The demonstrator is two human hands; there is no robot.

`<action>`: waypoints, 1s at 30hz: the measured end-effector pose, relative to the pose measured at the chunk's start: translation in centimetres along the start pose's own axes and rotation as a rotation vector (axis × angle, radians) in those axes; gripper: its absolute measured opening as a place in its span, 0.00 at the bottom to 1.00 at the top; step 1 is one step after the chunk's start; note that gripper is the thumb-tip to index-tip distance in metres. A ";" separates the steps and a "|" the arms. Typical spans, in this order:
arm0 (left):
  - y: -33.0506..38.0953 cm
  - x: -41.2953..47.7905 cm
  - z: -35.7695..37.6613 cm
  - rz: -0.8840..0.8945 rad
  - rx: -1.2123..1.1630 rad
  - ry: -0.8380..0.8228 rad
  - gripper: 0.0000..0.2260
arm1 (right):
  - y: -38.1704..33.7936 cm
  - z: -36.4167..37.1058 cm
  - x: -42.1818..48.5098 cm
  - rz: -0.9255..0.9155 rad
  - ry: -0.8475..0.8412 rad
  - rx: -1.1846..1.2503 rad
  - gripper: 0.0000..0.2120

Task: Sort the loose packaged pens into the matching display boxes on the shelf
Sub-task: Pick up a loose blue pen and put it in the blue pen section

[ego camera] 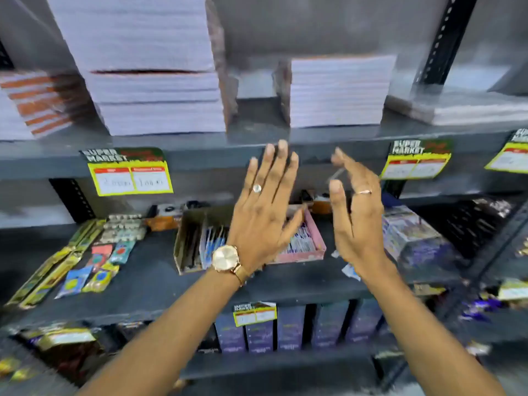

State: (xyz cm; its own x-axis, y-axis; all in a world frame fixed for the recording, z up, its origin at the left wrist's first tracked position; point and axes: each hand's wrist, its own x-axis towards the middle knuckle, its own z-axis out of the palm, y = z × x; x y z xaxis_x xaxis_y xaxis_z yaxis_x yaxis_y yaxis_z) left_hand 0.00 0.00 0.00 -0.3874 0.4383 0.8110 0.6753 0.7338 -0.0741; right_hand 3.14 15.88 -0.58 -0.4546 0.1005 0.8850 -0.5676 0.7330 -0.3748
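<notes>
Packets of loose pens (61, 267) lie fanned on the dark shelf (148, 284) far left, well apart from the boxes, so they presumably await sorting. Next, a brown display box (190, 241) stands open with pens upright, touching a pink display box (310, 244). The left hand (264, 215) hovers over both boxes, fingers spread and empty. The right hand (355, 212) is loosely open, something thin and blurred near its fingertips; I cannot tell whether it is pinched
</notes>
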 end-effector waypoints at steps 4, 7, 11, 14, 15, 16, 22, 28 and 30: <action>2.6 -6.2 3.2 0.063 -0.126 -0.047 0.25 | 1.8 -0.4 -6.7 0.247 0.005 -0.054 0.15; 4.6 -10.3 6.4 0.056 -0.264 -0.219 0.23 | 4.0 -0.8 -10.4 0.462 -0.101 -0.052 0.11; 5.9 -13.5 11.4 -0.080 -0.287 -0.482 0.19 | 7.9 -0.7 -13.3 0.735 -0.286 -0.111 0.06; 5.8 -14.3 15.0 -0.162 -0.351 -0.591 0.19 | 10.5 -0.5 -13.6 0.913 -0.345 -0.183 0.06; 5.7 -14.4 16.2 -0.174 -0.349 -0.610 0.19 | 11.4 -0.5 -13.5 0.959 -0.361 -0.229 0.06; 5.8 -14.3 17.3 -0.196 -0.346 -0.632 0.19 | 12.5 -0.6 -13.5 1.000 -0.375 -0.277 0.06; 6.3 -14.3 20.5 -0.256 -0.262 -0.691 0.22 | 17.8 -0.1 -11.3 1.179 -0.486 -0.450 0.17; 6.7 -14.3 20.7 -0.192 -0.193 -0.600 0.20 | 20.2 0.5 -9.8 1.302 -0.490 -0.472 0.19; 6.7 -14.4 20.8 -0.181 -0.179 -0.588 0.21 | 21.0 0.6 -9.6 1.390 -0.486 -0.402 0.18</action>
State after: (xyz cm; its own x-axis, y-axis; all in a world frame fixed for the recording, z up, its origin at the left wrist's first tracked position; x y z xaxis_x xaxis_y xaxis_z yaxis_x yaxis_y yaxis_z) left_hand -2.91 9.39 -24.28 -0.7501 0.5645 0.3445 0.6418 0.7471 0.1731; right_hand -4.86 29.88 -17.07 -0.6735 0.6766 -0.2976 0.6674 0.3837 -0.6382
